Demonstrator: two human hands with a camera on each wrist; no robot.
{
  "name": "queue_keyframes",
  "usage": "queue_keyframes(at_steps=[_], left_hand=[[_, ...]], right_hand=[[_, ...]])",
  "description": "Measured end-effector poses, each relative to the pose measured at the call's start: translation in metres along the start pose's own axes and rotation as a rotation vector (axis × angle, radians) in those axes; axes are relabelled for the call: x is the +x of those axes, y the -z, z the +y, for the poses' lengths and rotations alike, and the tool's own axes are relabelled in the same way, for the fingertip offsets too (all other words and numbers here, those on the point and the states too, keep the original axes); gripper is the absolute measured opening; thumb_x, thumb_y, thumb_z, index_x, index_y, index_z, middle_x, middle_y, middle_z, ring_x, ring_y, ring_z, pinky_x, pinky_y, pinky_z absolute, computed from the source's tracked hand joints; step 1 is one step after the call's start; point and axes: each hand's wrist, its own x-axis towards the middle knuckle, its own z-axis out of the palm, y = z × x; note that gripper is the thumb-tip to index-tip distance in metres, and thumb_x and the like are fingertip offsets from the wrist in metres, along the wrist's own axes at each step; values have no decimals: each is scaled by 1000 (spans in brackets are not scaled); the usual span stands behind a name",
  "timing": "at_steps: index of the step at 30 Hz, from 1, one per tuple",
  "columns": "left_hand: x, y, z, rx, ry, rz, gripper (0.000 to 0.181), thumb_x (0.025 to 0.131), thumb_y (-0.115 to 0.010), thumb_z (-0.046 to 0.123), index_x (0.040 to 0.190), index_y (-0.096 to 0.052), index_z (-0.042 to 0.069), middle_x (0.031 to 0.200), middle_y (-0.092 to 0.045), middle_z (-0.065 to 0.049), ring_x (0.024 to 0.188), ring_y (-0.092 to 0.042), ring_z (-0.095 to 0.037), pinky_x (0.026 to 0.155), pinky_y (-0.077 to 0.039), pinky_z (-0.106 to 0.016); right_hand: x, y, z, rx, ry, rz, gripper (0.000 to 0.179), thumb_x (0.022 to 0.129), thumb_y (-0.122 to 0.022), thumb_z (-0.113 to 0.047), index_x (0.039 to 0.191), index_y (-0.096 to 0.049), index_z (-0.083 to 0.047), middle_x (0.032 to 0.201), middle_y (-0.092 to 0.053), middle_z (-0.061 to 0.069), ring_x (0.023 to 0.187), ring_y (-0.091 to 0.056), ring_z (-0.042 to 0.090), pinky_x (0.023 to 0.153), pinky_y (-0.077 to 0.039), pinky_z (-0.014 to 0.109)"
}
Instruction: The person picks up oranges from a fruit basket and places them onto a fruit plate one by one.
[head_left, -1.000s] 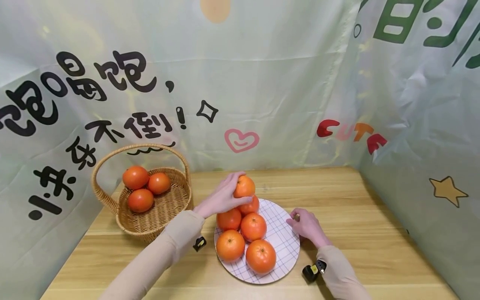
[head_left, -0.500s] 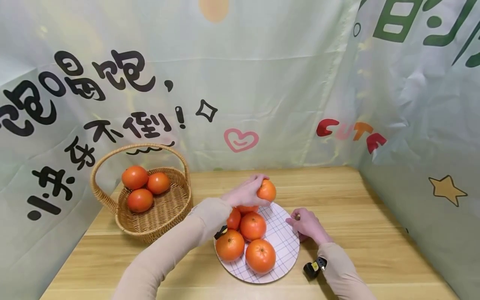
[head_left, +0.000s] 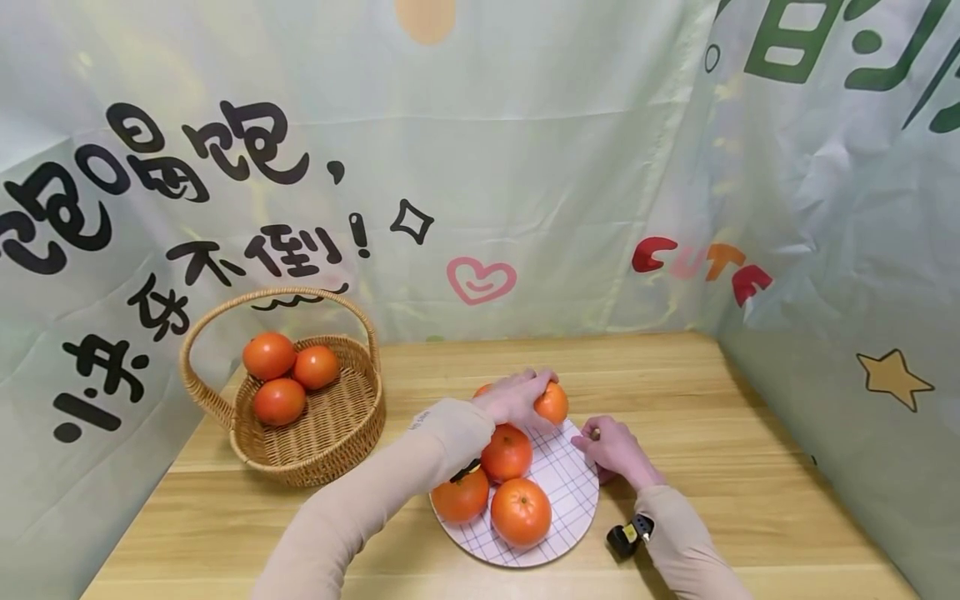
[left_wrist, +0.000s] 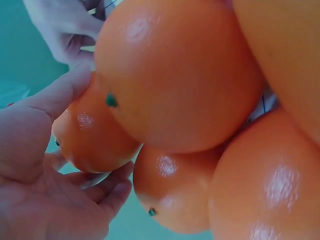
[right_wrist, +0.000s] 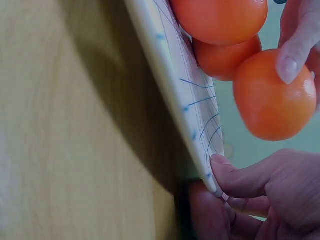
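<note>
Here, left hand (head_left: 517, 400) grips one orange (head_left: 553, 404); one basket (head_left: 348, 435) holds three fruits (head_left: 280, 393).

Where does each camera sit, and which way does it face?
Head: on the head, facing forward and down at basket and plate; left hand, right hand and sleeves show.
Left: on the left wrist, facing the orange fruits close up; both hands partly show.
Right: on the right wrist, facing the plate's rim pinched by the right hand; both hands partly show.
Shared: head and right wrist both show the plate and the held fruit.
</note>
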Motion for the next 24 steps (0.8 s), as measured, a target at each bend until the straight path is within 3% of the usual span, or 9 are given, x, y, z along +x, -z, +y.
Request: queue_keyframes(at_steps=[5,11,24], left_hand=[[3,-7,3,113,-4,-8,72,86,-75,45,147,-42,26,142,-55,-4,132,-52,-25,117,-36,-41],[2,-14,7,115,58,-52,73,87,-74,45,149,-39,28,154,-46,-4,148,-37,-28,125,-22,-46],[2,-17,11,181,108,-33,79,85,-76,46,152,-38,25,155,-46,-2,146,-39,-27,124,-25,-47]], right_hand=[[-1,0,0,-3,14,9,16,95,-66,-16,87,-61,-3,68,-59,7,47,-58,15,43,-51,28],[-1,0,0,-8,17,11,16,95,-66,-16,86,-60,-4,69,-59,7,47,-58,15,43,-51,28],[-1,-1,1,-7,13,10,17,96,-65,-16,86,-59,-4,69,-59,7,48,-58,15,44,-50,27]])
